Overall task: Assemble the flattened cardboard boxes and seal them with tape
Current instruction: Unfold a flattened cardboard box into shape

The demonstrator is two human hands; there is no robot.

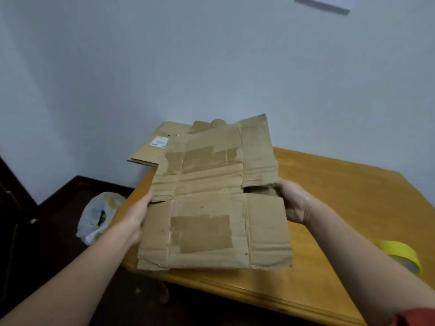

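Flattened cardboard box (211, 203) hangs above the desk (329, 184), left grip (138, 210) and right grip (294, 201) each grasping a side edge.

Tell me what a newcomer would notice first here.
A worn flattened cardboard box, patched with old brown tape, fills the centre. The left hand and right hand grip its side edges above the wooden table. A yellow tape roll lies on the table at the right, and a second flat box rests at its far left corner.
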